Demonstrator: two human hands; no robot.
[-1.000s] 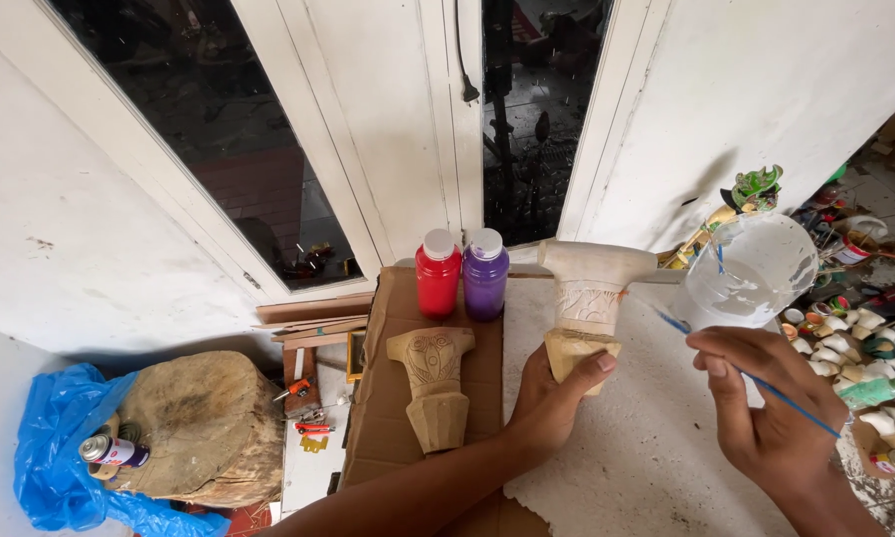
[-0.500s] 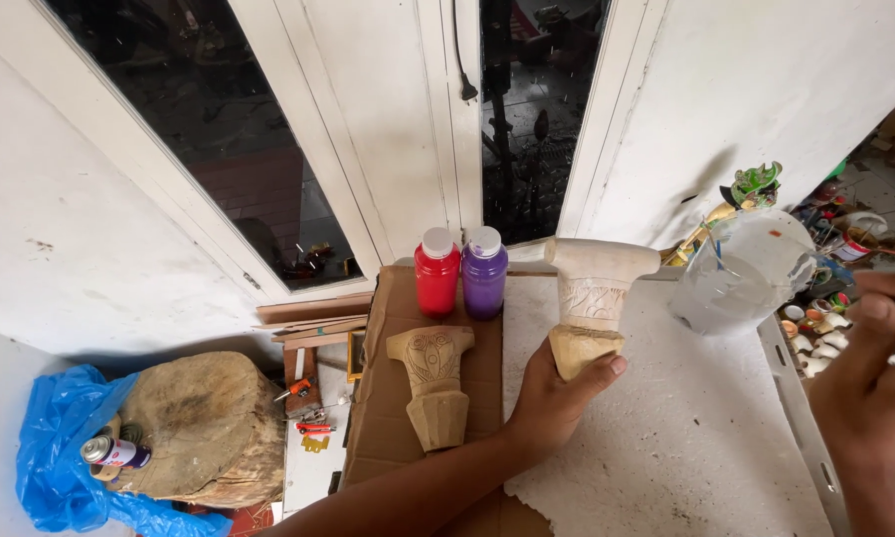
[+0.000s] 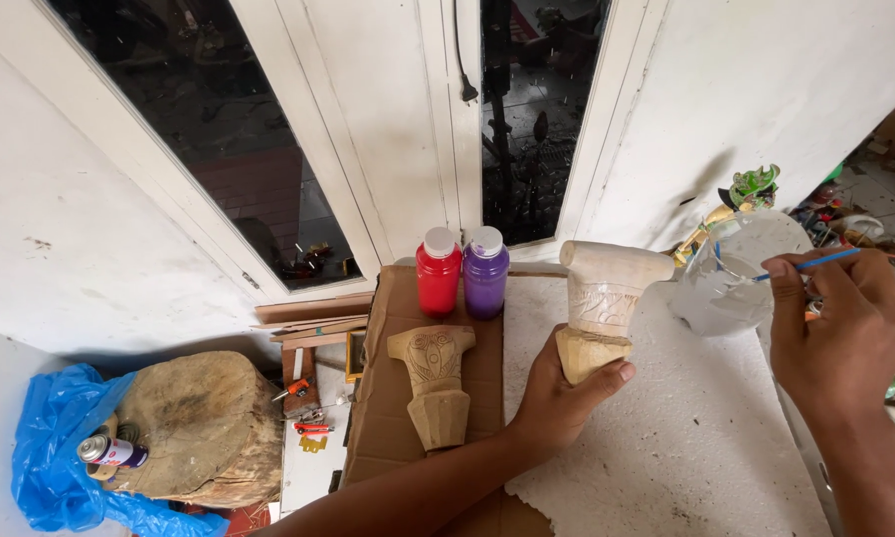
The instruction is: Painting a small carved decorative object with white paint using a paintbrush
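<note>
Two hands are at work over a white desk (image 3: 706, 447): the left hand (image 3: 557, 398) is clamped around the narrow lower end of a pale carved wooden piece (image 3: 602, 303), holding it upright just above the desk near the middle of the scene, thumb on its right side and fingers behind. The right hand (image 3: 835, 333), to the right and a little farther back, pinches a thin blue-handled brush (image 3: 810, 263) between thumb and fingertips, the brush pointing left into a clear plastic cup (image 3: 731, 283) that sits tilted at the far right of the desk. Left of the held piece, a second carved wooden piece (image 3: 434, 383) of similar shape stands on a sheet of brown cardboard (image 3: 388, 418). Beyond it, at the far edge of the cardboard, a red paint bottle (image 3: 438, 273) and a purple paint bottle (image 3: 485, 270) stand side by side, touching, both with white caps. Down at the near left lies a tree stump (image 3: 204, 428) on a blue plastic sheet (image 3: 55, 447), with a spray can (image 3: 111, 452) lying against it. White-framed window panels (image 3: 398, 129) rise behind everything.
</note>
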